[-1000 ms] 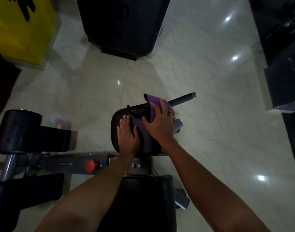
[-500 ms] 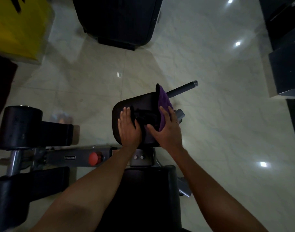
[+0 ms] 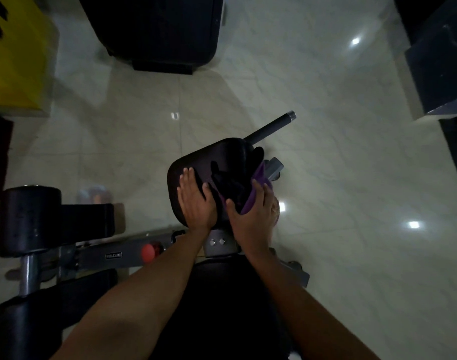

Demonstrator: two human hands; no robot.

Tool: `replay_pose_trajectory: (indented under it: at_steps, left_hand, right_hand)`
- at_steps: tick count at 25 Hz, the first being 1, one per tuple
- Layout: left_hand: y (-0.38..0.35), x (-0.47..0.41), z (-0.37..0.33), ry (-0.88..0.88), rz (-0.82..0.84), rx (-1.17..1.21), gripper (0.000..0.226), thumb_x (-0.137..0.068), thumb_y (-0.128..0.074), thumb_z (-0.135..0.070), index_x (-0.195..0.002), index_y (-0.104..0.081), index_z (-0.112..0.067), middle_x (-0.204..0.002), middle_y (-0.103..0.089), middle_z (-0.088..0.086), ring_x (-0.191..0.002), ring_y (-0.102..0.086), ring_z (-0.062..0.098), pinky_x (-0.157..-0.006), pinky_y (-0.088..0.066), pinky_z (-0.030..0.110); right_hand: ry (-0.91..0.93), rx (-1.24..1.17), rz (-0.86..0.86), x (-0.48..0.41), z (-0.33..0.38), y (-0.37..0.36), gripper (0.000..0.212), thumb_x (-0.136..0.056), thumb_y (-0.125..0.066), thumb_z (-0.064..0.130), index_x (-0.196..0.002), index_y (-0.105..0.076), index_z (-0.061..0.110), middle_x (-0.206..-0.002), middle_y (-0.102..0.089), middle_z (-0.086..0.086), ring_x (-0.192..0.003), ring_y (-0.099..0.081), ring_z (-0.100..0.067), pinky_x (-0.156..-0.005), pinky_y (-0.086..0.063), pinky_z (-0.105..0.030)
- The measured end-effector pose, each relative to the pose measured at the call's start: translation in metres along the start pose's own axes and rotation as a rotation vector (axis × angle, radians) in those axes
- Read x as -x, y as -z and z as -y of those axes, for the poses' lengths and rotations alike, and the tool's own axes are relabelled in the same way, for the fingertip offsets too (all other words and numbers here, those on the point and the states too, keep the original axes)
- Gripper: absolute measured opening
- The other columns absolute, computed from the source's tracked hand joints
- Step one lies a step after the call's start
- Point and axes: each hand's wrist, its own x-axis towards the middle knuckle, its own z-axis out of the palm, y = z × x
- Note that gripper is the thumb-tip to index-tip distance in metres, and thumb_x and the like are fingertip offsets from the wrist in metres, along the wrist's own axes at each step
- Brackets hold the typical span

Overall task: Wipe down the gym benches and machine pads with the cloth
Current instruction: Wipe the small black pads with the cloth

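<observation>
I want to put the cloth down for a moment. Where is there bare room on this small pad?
The small pad is bare at its far left corner, beyond the left hand. Its right edge is crowded: the right hand holds the purple cloth there, below the black handle. The floor to the right is open.

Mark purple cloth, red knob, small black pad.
purple cloth (image 3: 260, 175), head view, upper fold.
red knob (image 3: 148, 251), head view, knob's centre.
small black pad (image 3: 212, 154), head view, bare far surface.

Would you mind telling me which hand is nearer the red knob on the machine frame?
Left. The left hand rests flat on the pad, up-right of the red knob; the right hand, holding the cloth, lies farther right.
</observation>
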Motion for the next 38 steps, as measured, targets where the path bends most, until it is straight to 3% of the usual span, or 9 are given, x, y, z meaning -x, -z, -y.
replay_pose_trajectory:
  at_steps: [10,13,16,20,24,28,32,35,38]
  left_hand:
    - [0.003,0.003,-0.002,0.007,0.004,0.031,0.065,-0.097,-0.029,-0.036,-0.157,-0.029,-0.011,-0.165,-0.023,0.006,-0.154,-0.017,0.022,-0.125,-0.007,0.039]
    - [0.002,0.001,-0.001,-0.006,0.012,0.034,0.064,-0.098,-0.03,-0.035,-0.157,-0.029,-0.01,-0.165,-0.024,0.007,-0.154,-0.017,0.023,-0.125,-0.008,0.041]
    - [0.0,0.0,0.001,-0.004,0.003,0.023,0.064,-0.098,-0.028,-0.036,-0.157,-0.029,-0.011,-0.165,-0.024,0.007,-0.154,-0.018,0.023,-0.124,-0.008,0.039]
    - [-0.003,0.002,0.005,-0.026,-0.001,0.019,0.062,-0.101,-0.029,-0.036,-0.157,-0.029,-0.011,-0.165,-0.025,0.007,-0.153,-0.018,0.023,-0.123,-0.007,0.038]
    - [0.007,0.001,0.0,-0.006,0.091,0.043,0.059,-0.105,-0.031,-0.033,-0.158,-0.023,-0.009,-0.167,-0.018,0.009,-0.155,-0.012,0.024,-0.124,-0.002,0.039]
    - [0.033,0.0,0.006,-0.028,0.263,0.039,0.059,-0.108,-0.04,-0.028,-0.159,-0.02,-0.006,-0.167,-0.014,0.011,-0.155,-0.011,0.025,-0.124,-0.007,0.035]
    - [0.072,0.02,0.025,-0.001,0.363,0.036,0.052,-0.105,-0.046,-0.02,-0.153,-0.036,-0.004,-0.159,-0.035,0.016,-0.146,-0.033,0.028,-0.118,-0.025,0.033]
    - [0.106,0.05,0.057,0.094,0.331,0.005,0.047,-0.104,-0.047,-0.022,-0.149,-0.044,-0.006,-0.152,-0.045,0.015,-0.139,-0.043,0.031,-0.111,-0.034,0.034]
    - [0.137,0.083,0.095,0.206,0.257,-0.045,0.049,-0.103,-0.048,-0.024,-0.149,-0.044,-0.007,-0.152,-0.046,0.014,-0.139,-0.044,0.03,-0.113,-0.033,0.033]
  right_hand:
    - [-0.605,-0.383,0.117,-0.052,-0.006,0.012,0.064,-0.091,-0.053,0.064,-0.137,-0.057,0.02,-0.13,-0.064,-0.009,-0.119,-0.06,-0.032,-0.103,-0.046,-0.04]
    - [-0.325,-0.192,-0.027,-0.011,0.009,0.001,0.079,-0.084,-0.049,0.07,-0.145,-0.045,0.02,-0.141,-0.053,-0.008,-0.132,-0.049,-0.032,-0.112,-0.039,-0.05]
    - [-0.077,0.023,0.018,-0.001,0.007,0.0,0.087,-0.078,-0.051,0.077,-0.147,-0.036,0.028,-0.148,-0.045,-0.008,-0.136,-0.045,-0.034,-0.111,-0.039,-0.058]
    - [-0.152,-0.043,0.21,-0.047,-0.004,0.009,0.087,-0.083,-0.052,0.078,-0.152,-0.037,0.026,-0.142,-0.05,-0.012,-0.126,-0.054,-0.039,-0.104,-0.047,-0.051]
    - [-0.211,-0.051,0.178,-0.049,0.008,0.01,0.077,-0.09,-0.045,0.074,-0.148,-0.043,0.024,-0.139,-0.053,-0.013,-0.126,-0.054,-0.04,-0.106,-0.043,-0.055]
    - [0.026,0.266,0.137,-0.009,0.028,0.009,0.077,-0.093,-0.055,0.058,-0.158,-0.027,0.025,-0.161,-0.029,-0.014,-0.144,-0.031,-0.045,-0.115,-0.027,-0.064]
    - [0.231,0.458,0.244,0.015,0.032,0.021,0.077,-0.094,-0.06,0.045,-0.159,-0.025,0.024,-0.167,-0.018,-0.011,-0.15,-0.019,-0.049,-0.119,-0.022,-0.063]
    - [0.411,0.545,0.28,0.027,0.033,0.026,0.073,-0.091,-0.065,0.039,-0.155,-0.034,0.025,-0.164,-0.026,-0.007,-0.151,-0.019,-0.046,-0.119,-0.02,-0.061]
    - [0.699,0.558,0.332,0.051,0.045,0.015,0.064,-0.085,-0.07,0.031,-0.144,-0.049,0.022,-0.147,-0.049,-0.006,-0.141,-0.042,-0.038,-0.115,-0.032,-0.056]
